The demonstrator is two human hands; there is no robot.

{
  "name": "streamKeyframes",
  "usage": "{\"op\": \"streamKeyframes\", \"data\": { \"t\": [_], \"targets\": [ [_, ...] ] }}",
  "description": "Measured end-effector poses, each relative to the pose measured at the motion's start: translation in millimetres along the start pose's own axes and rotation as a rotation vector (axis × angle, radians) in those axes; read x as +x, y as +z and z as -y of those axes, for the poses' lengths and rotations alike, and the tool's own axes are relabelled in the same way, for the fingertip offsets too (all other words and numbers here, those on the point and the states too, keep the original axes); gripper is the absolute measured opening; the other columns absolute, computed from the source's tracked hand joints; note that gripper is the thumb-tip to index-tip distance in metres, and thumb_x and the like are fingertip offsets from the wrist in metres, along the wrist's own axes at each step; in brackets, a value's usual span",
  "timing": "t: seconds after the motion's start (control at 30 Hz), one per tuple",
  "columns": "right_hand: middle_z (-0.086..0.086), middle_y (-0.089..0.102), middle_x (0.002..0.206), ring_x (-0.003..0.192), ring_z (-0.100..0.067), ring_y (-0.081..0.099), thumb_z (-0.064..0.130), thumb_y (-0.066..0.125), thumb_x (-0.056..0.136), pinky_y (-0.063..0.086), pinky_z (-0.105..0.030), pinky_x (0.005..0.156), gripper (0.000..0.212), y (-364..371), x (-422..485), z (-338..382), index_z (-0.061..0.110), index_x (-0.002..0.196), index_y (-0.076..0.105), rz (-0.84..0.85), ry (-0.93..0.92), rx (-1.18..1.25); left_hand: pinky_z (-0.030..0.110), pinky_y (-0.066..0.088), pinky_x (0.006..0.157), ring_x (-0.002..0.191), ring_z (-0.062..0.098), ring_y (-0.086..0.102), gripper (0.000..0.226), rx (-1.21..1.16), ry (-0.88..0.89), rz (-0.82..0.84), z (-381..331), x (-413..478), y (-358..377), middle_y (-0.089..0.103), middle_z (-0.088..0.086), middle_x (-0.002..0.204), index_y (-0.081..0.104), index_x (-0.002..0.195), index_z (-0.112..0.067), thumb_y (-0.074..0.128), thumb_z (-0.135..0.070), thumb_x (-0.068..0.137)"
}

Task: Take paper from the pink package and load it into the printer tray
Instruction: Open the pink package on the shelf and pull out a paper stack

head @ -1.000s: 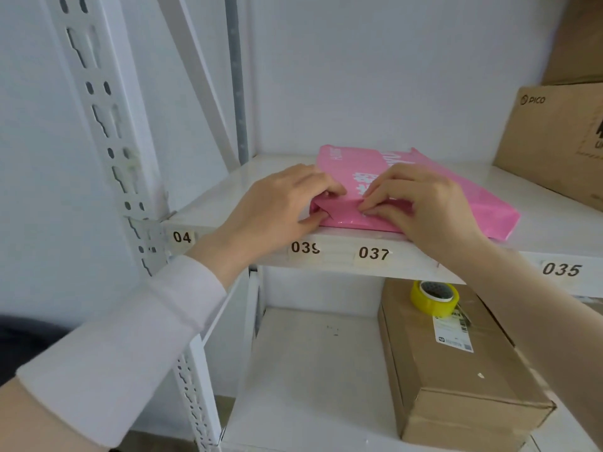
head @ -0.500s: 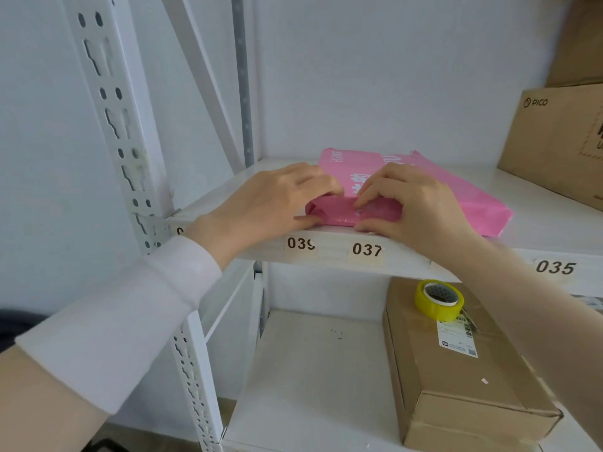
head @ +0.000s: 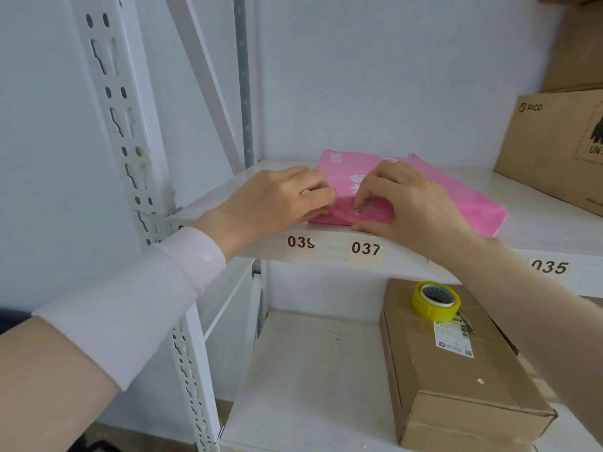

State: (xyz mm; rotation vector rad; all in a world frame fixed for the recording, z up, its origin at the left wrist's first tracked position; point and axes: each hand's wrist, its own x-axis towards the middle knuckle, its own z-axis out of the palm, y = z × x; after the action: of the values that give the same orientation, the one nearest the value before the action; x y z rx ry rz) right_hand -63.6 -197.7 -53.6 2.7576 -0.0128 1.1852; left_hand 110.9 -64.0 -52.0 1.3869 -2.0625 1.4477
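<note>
A pink package lies flat on the white upper shelf, its near end at the shelf's front edge above the labels 039 and 037. My left hand pinches the package's near left corner. My right hand grips the near end flap, fingers curled over the top and thumb under the front. Both hands hide most of the near end. No paper and no printer tray are in view.
A brown PICO cardboard box stands at the shelf's right. On the lower shelf lies a cardboard box with a yellow tape roll on top. A perforated white upright is at the left.
Both hands have stayed on the package's near end, and the fingers have bunched the flap up tighter. The view has shifted slightly.
</note>
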Motion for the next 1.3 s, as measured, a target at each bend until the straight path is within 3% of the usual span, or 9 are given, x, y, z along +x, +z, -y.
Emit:
{"op": "streamKeyframes", "data": {
  "t": [0.23,0.37,0.57,0.73,0.83,0.97,1.07,1.17,1.3],
  "targets": [
    [-0.007,0.063,0.086,0.078,-0.029,0.057,0.027,0.082,0.063,0.034,-0.026,0.062,0.026,1.1,-1.2,6.0,0.014,0.077,0.065,-0.022,0.028,-0.053,0.039,0.051,0.048,0.069,0.025,0.061,0.012,-0.087,-0.076,0.044,-5.1,2.3,0.6,0.064,0.007,0.079,0.059,0.081,-0.008,0.053,-0.012,0.09],
    [-0.007,0.063,0.083,0.073,-0.029,0.057,0.021,0.072,0.07,0.044,-0.031,0.059,0.011,2.9,-2.2,12.8,0.013,0.072,0.066,-0.071,0.024,-0.065,0.04,0.05,0.046,0.07,0.026,0.06,0.019,-0.136,-0.128,0.069,-7.4,5.4,-2.8,0.063,0.008,0.079,0.057,0.082,-0.005,0.046,-0.019,0.09],
    [-0.008,0.064,0.085,0.079,-0.03,0.059,0.017,0.063,0.081,0.033,-0.028,0.061,0.008,-4.7,2.6,17.9,0.009,0.08,0.062,-0.058,0.132,-0.018,0.03,0.047,0.055,0.08,0.021,0.061,0.027,-0.266,-0.217,0.112,-7.5,0.7,-10.8,0.065,0.002,0.087,0.051,0.096,-0.014,0.051,-0.037,0.082],
    [-0.005,0.063,0.097,0.091,-0.027,0.056,0.02,0.057,0.088,0.029,-0.028,0.065,0.01,-7.2,5.0,17.2,0.011,0.093,0.059,-0.008,0.172,-0.036,0.023,0.042,0.053,0.069,0.023,0.068,0.032,-0.278,-0.296,0.064,-7.1,6.4,-11.5,0.072,0.0,0.079,0.061,0.086,-0.008,0.045,-0.035,0.085],
    [-0.004,0.063,0.093,0.087,-0.025,0.055,0.02,0.059,0.086,0.029,-0.027,0.064,0.01,-5.3,4.3,16.8,0.01,0.09,0.059,-0.04,0.185,-0.014,0.019,0.038,0.053,0.069,0.019,0.07,0.037,-0.274,-0.324,0.065,-6.9,6.5,-12.5,0.075,-0.005,0.08,0.062,0.079,-0.007,0.044,-0.039,0.082],
    [-0.006,0.062,0.079,0.074,-0.024,0.056,0.039,0.058,0.079,0.04,-0.03,0.057,0.029,-0.1,0.6,19.1,0.01,0.081,0.061,-0.108,0.126,-0.005,0.022,0.036,0.053,0.068,0.02,0.069,0.041,-0.255,-0.379,0.084,-6.9,10.3,-14.0,0.075,-0.005,0.08,0.063,0.08,-0.01,0.041,-0.045,0.08],
    [-0.009,0.065,0.074,0.07,-0.03,0.06,0.031,0.064,0.072,0.044,-0.035,0.054,0.023,1.9,1.6,20.7,0.008,0.077,0.064,-0.161,0.158,-0.003,0.025,0.038,0.055,0.068,0.023,0.066,0.029,-0.236,-0.418,0.087,-10.2,13.6,-15.7,0.073,-0.001,0.082,0.061,0.084,-0.012,0.051,-0.038,0.08],
    [-0.011,0.069,0.076,0.072,-0.033,0.064,0.031,0.067,0.072,0.045,-0.037,0.056,0.025,-1.4,5.2,21.3,0.006,0.077,0.066,-0.15,0.187,-0.047,0.027,0.042,0.059,0.08,0.02,0.06,0.021,-0.281,-0.396,0.1,-17.9,20.8,-12.6,0.066,-0.006,0.083,0.061,0.092,-0.012,0.057,-0.029,0.081],
    [-0.006,0.071,0.084,0.077,-0.027,0.063,0.031,0.073,0.073,0.049,-0.038,0.063,0.021,-12.0,4.8,17.8,0.013,0.081,0.069,-0.07,0.232,0.022,0.034,0.048,0.06,0.071,0.025,0.06,0.035,-0.426,-0.47,0.104,-25.5,24.1,-4.7,0.064,-0.003,0.075,0.061,0.091,-0.005,0.049,-0.036,0.084]
  ]
}}
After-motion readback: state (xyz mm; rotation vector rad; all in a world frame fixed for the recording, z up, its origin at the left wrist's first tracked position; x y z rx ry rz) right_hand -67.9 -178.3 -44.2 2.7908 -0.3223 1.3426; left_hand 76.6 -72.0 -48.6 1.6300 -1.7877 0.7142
